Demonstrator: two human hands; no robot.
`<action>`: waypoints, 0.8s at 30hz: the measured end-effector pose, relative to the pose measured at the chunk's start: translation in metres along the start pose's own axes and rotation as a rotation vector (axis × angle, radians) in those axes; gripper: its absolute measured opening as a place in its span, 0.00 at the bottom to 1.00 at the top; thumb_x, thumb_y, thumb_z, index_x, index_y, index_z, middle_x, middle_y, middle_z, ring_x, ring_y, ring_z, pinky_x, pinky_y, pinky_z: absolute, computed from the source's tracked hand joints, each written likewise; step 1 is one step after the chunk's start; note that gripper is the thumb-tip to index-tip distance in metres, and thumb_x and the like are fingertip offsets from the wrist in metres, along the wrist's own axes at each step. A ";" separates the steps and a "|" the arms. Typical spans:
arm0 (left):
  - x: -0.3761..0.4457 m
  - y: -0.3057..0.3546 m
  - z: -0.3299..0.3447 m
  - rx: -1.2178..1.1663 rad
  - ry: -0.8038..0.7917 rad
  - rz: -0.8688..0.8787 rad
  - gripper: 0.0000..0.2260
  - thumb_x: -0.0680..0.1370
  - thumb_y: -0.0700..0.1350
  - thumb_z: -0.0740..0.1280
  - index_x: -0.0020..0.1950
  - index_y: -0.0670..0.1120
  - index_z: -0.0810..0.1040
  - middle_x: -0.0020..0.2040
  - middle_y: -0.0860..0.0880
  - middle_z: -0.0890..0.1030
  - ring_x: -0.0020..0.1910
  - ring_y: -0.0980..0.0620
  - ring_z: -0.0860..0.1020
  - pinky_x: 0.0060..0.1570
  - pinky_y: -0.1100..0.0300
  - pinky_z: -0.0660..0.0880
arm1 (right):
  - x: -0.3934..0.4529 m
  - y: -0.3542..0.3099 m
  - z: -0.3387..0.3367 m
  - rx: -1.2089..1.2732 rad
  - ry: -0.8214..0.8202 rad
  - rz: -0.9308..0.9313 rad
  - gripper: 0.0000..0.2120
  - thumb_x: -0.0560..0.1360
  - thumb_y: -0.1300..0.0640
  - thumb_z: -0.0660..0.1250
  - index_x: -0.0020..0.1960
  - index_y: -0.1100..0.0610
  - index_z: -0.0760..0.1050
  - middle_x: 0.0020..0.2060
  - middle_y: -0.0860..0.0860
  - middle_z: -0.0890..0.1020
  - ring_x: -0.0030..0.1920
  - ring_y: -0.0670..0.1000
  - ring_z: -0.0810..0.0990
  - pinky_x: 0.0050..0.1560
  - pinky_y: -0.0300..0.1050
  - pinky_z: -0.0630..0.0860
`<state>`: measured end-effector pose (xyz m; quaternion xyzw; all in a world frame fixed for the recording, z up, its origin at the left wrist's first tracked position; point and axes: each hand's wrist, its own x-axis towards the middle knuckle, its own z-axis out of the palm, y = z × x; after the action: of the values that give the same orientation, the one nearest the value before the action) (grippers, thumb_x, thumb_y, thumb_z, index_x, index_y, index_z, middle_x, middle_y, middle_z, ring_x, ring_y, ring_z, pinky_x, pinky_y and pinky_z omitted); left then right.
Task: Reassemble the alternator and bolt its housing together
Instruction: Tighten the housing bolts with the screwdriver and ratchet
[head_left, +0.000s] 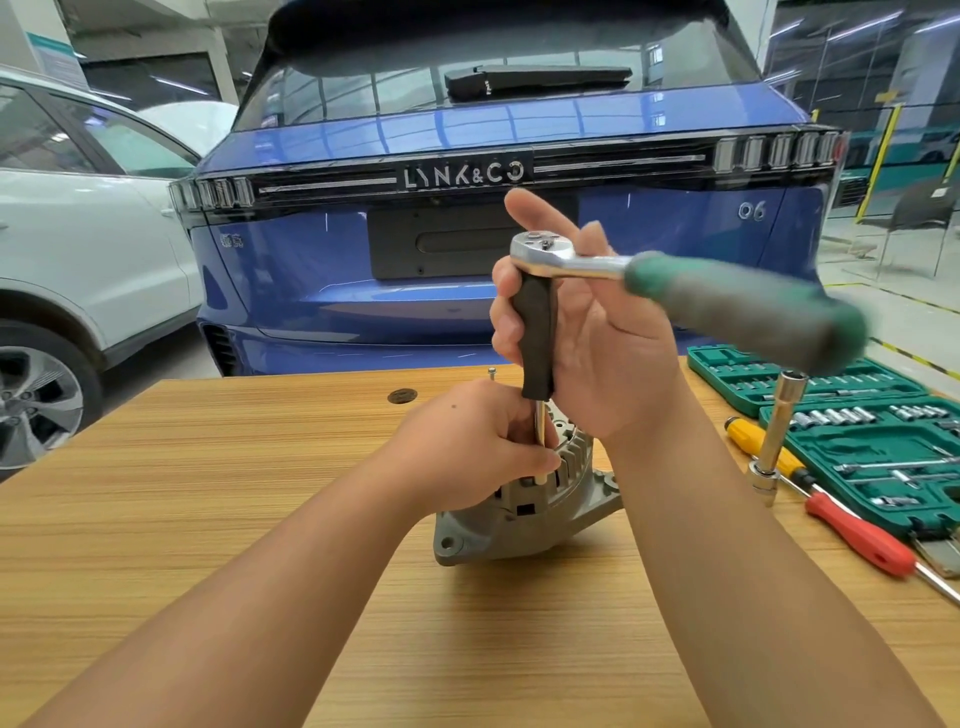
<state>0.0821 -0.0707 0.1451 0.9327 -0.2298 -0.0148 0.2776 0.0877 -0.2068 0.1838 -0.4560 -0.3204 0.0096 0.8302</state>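
Note:
The grey alternator stands on the wooden table, mostly hidden behind my hands. A ratchet with a blurred green handle sits on top of a black-gripped extension bar that runs straight down to the housing. My right hand curls around the black grip just below the ratchet head. My left hand pinches the bare steel shaft of the bar low down, right at the alternator's finned top. A loose bolt stands on the table behind the alternator.
A green socket set case lies open at the right. In front of it are a yellow screwdriver, a red screwdriver and an upright socket extension. A blue car stands beyond the far table edge, a white car at left.

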 end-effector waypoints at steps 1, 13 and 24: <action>0.001 0.000 0.000 0.006 0.009 0.004 0.04 0.78 0.52 0.73 0.44 0.55 0.82 0.39 0.54 0.84 0.43 0.50 0.83 0.52 0.41 0.81 | 0.000 0.001 -0.001 0.006 0.067 -0.027 0.40 0.71 0.46 0.76 0.73 0.67 0.67 0.35 0.52 0.78 0.30 0.48 0.74 0.35 0.41 0.71; 0.001 0.000 0.000 0.030 -0.005 0.029 0.05 0.79 0.53 0.73 0.44 0.55 0.81 0.39 0.54 0.84 0.42 0.50 0.83 0.51 0.42 0.81 | -0.007 -0.001 -0.006 0.008 -0.059 -0.038 0.18 0.76 0.64 0.64 0.64 0.52 0.74 0.39 0.50 0.77 0.34 0.47 0.74 0.37 0.43 0.68; 0.001 -0.001 0.000 0.007 -0.008 0.018 0.05 0.79 0.51 0.72 0.43 0.54 0.82 0.40 0.52 0.85 0.44 0.49 0.83 0.52 0.41 0.80 | -0.006 0.006 -0.009 0.042 -0.216 -0.147 0.22 0.75 0.59 0.54 0.66 0.53 0.74 0.42 0.57 0.78 0.35 0.55 0.71 0.38 0.49 0.66</action>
<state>0.0838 -0.0703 0.1447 0.9315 -0.2392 -0.0154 0.2735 0.0898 -0.2116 0.1729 -0.4103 -0.4402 0.0048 0.7986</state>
